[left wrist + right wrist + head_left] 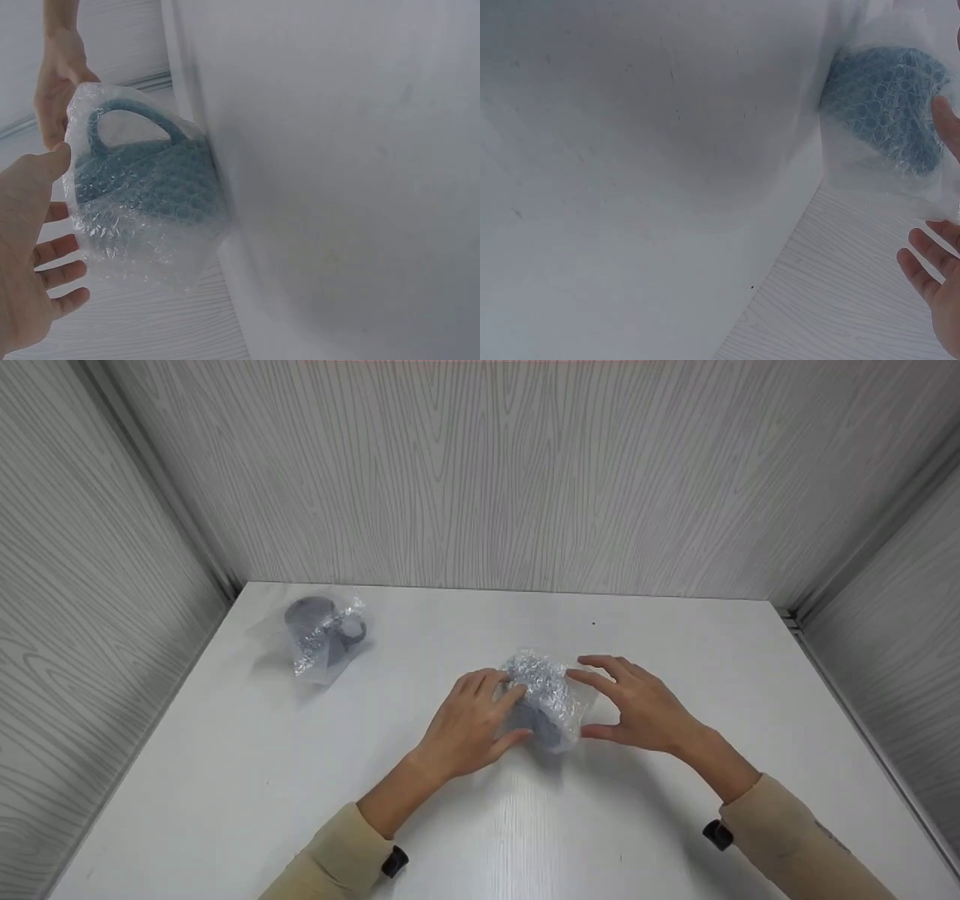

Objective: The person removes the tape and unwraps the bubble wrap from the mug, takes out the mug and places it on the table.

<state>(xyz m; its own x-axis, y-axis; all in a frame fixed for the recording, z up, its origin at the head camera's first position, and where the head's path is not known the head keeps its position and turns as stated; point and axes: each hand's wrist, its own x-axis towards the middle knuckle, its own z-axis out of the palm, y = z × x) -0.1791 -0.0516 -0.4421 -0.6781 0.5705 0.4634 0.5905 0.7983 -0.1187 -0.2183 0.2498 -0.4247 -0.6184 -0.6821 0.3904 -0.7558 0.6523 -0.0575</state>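
A blue mug in bubble wrap [544, 697] sits on the white table between both hands. In the left wrist view the wrapped mug [150, 176] shows its handle [135, 106] through the plastic. My left hand [469, 724] is at the mug's left side, fingers spread and lightly bent, fingertips at the wrap. On the other side my right hand [645, 709] has its thumb and fingers apart, at the edge of the wrap. The right wrist view shows the right hand [949, 300] beside the wrapped mug [889, 105], only partly in frame.
Another dark mug in bubble wrap [311, 619] lies at the table's back left, its handle to the right. Wood-grain panels [480, 472] enclose the table [225, 795] at the back and sides.
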